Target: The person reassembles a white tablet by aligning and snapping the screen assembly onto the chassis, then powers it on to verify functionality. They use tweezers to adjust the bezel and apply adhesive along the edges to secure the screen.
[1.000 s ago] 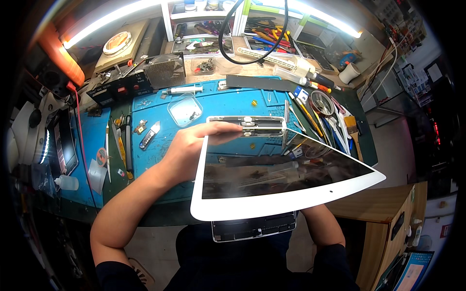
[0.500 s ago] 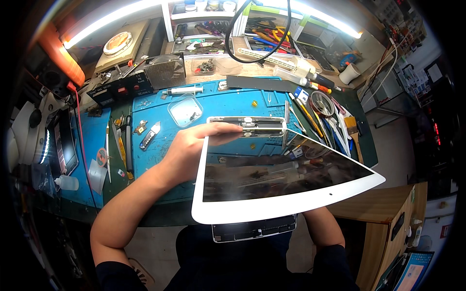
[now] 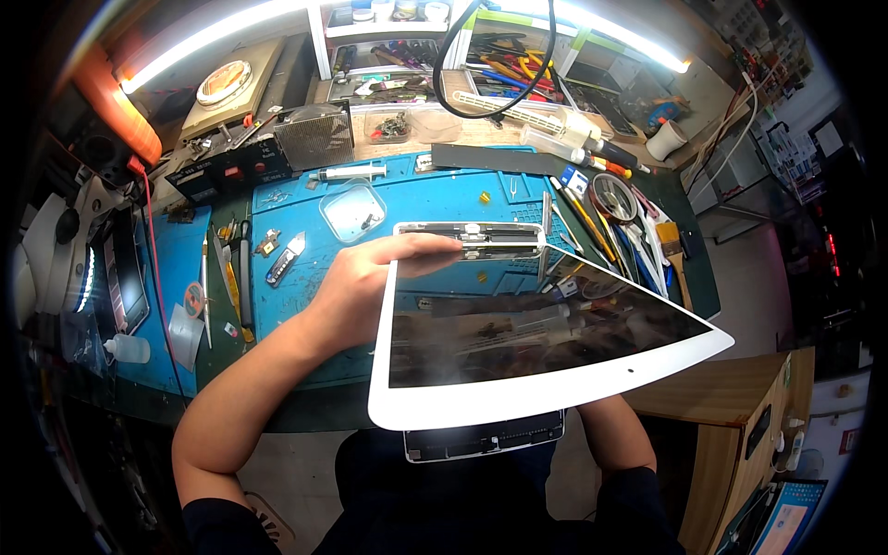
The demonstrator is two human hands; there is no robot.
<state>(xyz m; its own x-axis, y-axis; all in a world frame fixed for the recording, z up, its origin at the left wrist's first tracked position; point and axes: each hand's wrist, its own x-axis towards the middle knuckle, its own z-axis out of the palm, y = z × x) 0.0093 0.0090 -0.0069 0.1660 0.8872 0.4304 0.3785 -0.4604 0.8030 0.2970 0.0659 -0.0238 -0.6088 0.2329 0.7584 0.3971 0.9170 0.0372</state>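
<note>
My left hand is closed on the left side of a white-bezelled glass screen, its fingers lying along the far end near the open tablet body. The screen hangs tilted over that body, whose far end shows metal and dark parts above the glass and whose near end shows dark internals and a thin silver rim below it. My right hand is hidden under the screen; only its forearm shows at the lower right, so I cannot tell what its fingers hold.
A blue mat holds a clear dish, syringe and small parts. Tools crowd the right; knives and a dropper bottle lie left. A black cable loop hangs above. A wooden cabinet stands right of my arm.
The near edge of the screen has dipped slightly toward me, covering a little more of the tablet body's lower part. My left hand stays in about the same place.
</note>
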